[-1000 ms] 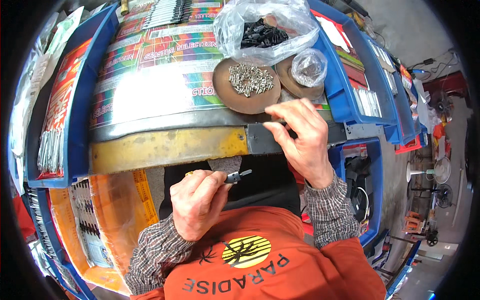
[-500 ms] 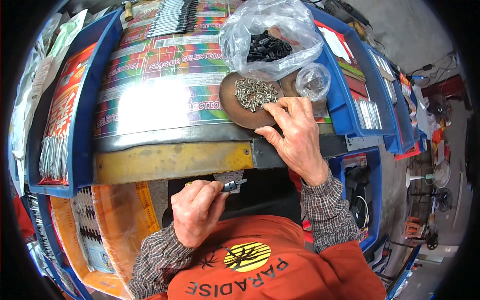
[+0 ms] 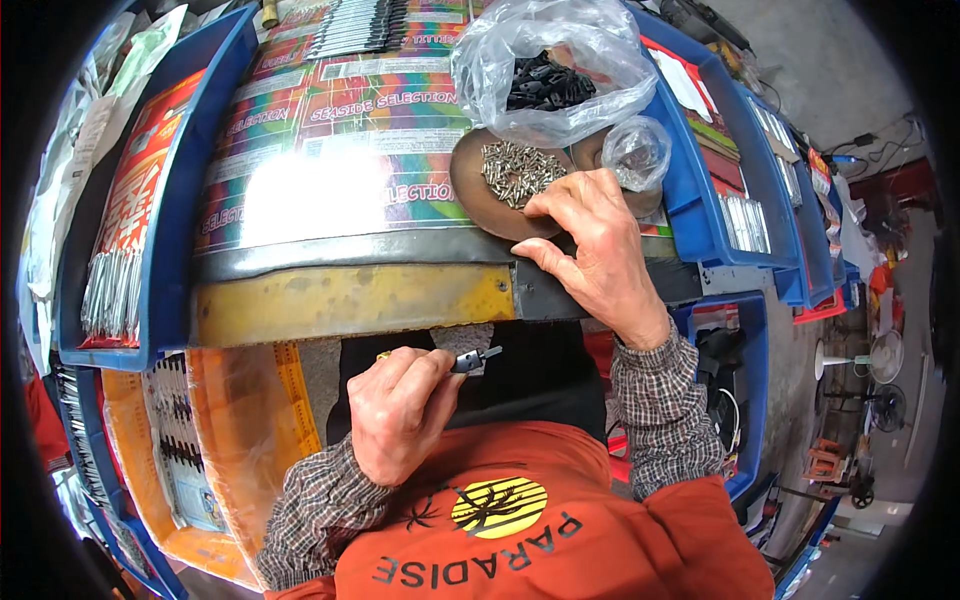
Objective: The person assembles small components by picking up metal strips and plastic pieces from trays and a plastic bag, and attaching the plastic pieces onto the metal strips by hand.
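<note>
My left hand is closed round a small black part with a thin metal tip, held in front of the table edge above my lap. Most of that part is hidden by the fingers. My right hand reaches over the near side of a round brown dish. Its fingertips are at the edge of a heap of small silver metal pins or rivets. Thumb and forefinger are apart, and I see nothing between them. Behind the dish, a clear plastic bag holds several black parts.
A small clear bag sits right of the dish. Blue trays with metal strips flank the table, more at right. A row of black-and-silver pieces lies at the back. Below left stands an orange-lined box.
The whole view has shifted slightly, with the table higher in it. My right fingertips have stayed by the metal heap with little movement. The left hand still grips the black part.
</note>
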The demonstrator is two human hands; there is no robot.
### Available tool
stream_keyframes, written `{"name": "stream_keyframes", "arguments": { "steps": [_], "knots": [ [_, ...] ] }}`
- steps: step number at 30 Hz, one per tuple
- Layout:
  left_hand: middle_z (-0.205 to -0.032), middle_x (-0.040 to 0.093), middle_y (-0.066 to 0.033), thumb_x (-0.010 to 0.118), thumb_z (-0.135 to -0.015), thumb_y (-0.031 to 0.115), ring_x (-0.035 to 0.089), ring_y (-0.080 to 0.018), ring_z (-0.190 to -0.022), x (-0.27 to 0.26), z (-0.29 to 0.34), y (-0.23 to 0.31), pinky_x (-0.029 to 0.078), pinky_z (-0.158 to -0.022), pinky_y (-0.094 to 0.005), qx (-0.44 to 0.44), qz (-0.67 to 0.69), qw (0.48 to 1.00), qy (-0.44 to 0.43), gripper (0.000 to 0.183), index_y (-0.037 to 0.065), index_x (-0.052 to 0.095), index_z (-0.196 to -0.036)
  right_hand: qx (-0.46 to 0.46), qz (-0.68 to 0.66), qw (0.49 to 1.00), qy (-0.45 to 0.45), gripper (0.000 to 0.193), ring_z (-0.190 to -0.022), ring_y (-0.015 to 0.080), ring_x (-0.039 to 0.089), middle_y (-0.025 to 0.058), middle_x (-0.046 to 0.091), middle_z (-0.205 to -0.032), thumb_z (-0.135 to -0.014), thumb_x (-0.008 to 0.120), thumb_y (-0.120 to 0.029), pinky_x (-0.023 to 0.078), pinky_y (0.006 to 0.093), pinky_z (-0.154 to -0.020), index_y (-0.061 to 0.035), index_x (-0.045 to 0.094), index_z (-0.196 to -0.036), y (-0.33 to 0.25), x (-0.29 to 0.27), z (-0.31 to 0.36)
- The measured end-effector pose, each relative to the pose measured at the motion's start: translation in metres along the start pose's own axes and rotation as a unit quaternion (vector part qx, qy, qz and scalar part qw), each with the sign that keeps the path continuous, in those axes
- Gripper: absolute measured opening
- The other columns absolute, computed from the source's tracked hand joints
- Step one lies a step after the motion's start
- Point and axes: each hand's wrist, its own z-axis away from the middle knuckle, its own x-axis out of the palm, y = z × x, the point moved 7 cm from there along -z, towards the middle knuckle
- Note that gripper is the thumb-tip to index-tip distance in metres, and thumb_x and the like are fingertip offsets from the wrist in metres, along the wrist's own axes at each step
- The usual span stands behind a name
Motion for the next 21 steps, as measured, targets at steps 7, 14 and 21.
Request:
{"name": "stream_keyframes", "arguments": {
  "steps": [7,14,21],
  "knots": [
    [-0.073,0.062,-0.0104,0.073,-0.071,-0.003,0.059,-0.0235,-0.059,-0.001,0.001,0.000,0.046,-0.053,-0.0321,-0.007,-0.002,1.000,-0.003,0.020,0.001,0.063,-0.088,-0.010,-0.079,0.997,-0.024,0.015,-0.084,0.0289,0.050,0.0099,0.056,-0.081,-0.070,0.068,-0.003,0.042,0.0397,-0.075,-0.0019,0.058,-0.081,0.000,0.004,-0.003],
    [-0.072,0.061,-0.0094,0.073,-0.072,-0.003,0.058,-0.0226,-0.058,-0.002,0.000,0.002,0.046,-0.051,-0.0315,-0.004,0.007,1.000,0.002,0.018,0.002,0.063,-0.087,0.014,-0.098,0.995,-0.009,0.012,-0.083,0.0286,0.052,0.0093,0.057,-0.080,-0.072,0.068,-0.004,0.042,0.0384,-0.074,-0.0016,0.058,-0.079,-0.004,-0.003,0.005],
    [-0.072,0.060,-0.0092,0.073,-0.071,-0.003,0.059,-0.0240,-0.059,0.002,0.000,0.005,0.046,-0.053,-0.0327,-0.012,0.006,1.000,-0.013,0.020,0.002,0.063,-0.088,-0.013,-0.149,0.989,-0.002,0.014,-0.078,0.0249,0.058,0.0075,0.061,-0.080,-0.072,0.073,-0.004,0.046,0.0358,-0.072,-0.0024,0.061,-0.080,-0.039,-0.008,0.025]
  ]
}}
